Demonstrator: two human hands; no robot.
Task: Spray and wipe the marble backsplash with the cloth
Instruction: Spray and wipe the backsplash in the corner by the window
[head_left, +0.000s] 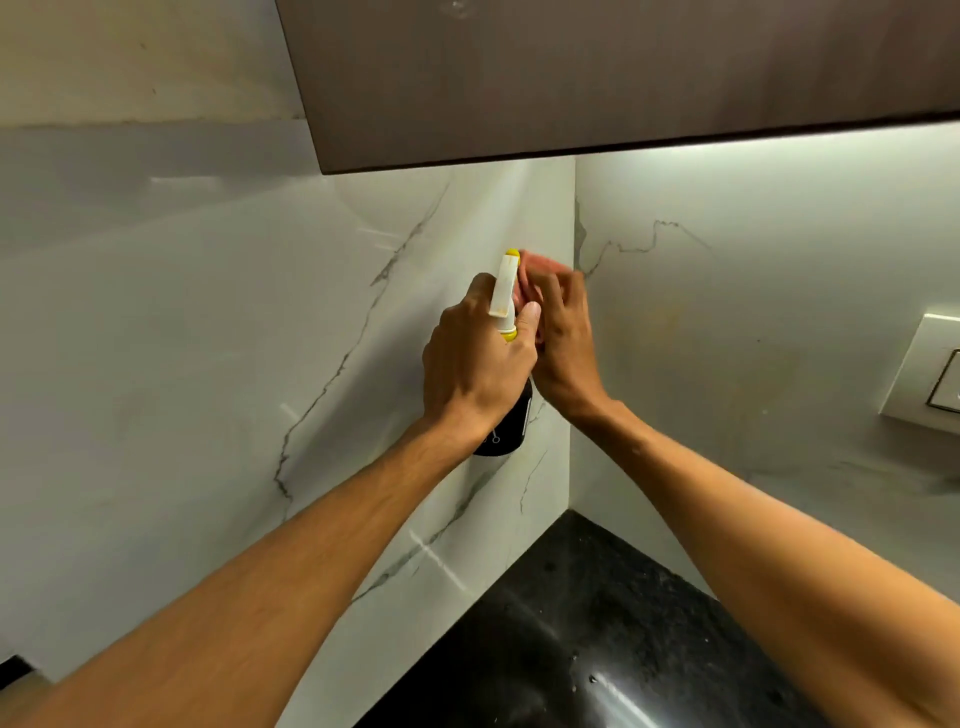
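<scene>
My left hand (478, 358) grips a spray bottle with a dark body (508, 426), a white head and a yellow nozzle (512, 253). The nozzle points up toward the corner of the white, grey-veined marble backsplash (249, 322). Right beside the spray head, my right hand (563, 338) has its fingers curled round a pink cloth (535, 267). Only a small blurred part of the cloth shows above and between the fingers. Both hands are raised close to the corner seam where the two marble walls meet.
A dark wall cabinet (571, 78) hangs low overhead, just above the hands. A black speckled countertop (597, 639) runs into the corner below. A white switch plate (927, 374) sits on the right wall.
</scene>
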